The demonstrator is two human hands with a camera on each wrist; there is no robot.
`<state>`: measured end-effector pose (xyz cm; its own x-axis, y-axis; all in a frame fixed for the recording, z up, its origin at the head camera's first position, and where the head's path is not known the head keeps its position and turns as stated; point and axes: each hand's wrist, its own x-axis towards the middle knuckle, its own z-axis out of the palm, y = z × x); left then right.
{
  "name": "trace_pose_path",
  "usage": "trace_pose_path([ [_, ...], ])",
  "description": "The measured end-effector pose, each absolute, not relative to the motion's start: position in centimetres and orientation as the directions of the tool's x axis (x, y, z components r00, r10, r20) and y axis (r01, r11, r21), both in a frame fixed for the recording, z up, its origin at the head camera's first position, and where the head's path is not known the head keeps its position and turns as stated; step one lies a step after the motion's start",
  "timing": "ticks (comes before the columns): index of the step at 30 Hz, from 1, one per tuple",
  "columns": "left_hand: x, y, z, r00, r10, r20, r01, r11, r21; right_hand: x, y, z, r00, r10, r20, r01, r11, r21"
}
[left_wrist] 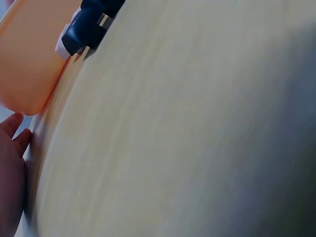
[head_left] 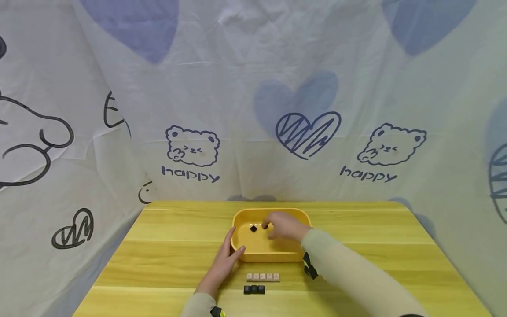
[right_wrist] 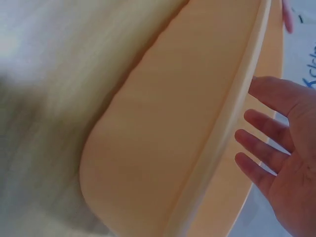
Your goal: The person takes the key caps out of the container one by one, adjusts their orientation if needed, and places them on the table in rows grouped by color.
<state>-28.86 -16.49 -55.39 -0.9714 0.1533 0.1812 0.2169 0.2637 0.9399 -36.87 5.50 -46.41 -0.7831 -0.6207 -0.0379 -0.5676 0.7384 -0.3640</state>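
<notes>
A yellow plastic basin (head_left: 273, 257) sits on the table. Around its front left corner, my left hand (head_left: 222, 264) rests with straight, spread fingers and thumb against the outside; the left wrist view shows fingertips (left_wrist: 15, 121) at the basin's lower wall. My right hand (head_left: 287, 226) reaches over the rim into the basin, index fingertip right at a small black keycap (head_left: 266, 227), thumb apart from it. Another black keycap (head_left: 253, 229) lies on the basin floor to the left. In the right wrist view, my right hand's fingers (right_wrist: 266, 148) are loosely extended beyond the rim.
In front of the basin stands a row of several white keycaps (head_left: 263, 277). Nearer me is a shorter row of three black keycaps (head_left: 254, 289). The wooden table (head_left: 170, 255) ends at a printed cloth (head_left: 245, 176) behind it.
</notes>
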Motion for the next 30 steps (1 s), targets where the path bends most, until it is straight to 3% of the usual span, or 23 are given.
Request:
trace_pose_path([
  [5, -28.2, -16.3, -54.2, -0.971, 0.153, 0.183, 0.216, 0.243, 0.946, -37.8, 5.3, -47.0, -0.789, -0.607, -0.09, -0.547, 0.762, -0.346],
  [12, -29.1, -16.6, -56.0, -0.974, 0.147, 0.175, 0.209, 0.267, 0.941, -38.6, 5.1, -48.2, -0.787, -0.603, -0.133, -0.547, 0.781, -0.303],
  [21, -29.0, -16.5, -55.6, -0.974, 0.14, 0.179, 0.21, 0.249, 0.946, -38.3, 5.3, -48.6, -0.738, -0.665, -0.114, -0.622, 0.736, -0.267],
  [30, -28.9, -16.6, -55.5, -0.97, 0.15, 0.189, 0.222, 0.25, 0.942, -38.0, 6.3, -49.2, -0.73, -0.675, -0.102, -0.635, 0.726, -0.265],
])
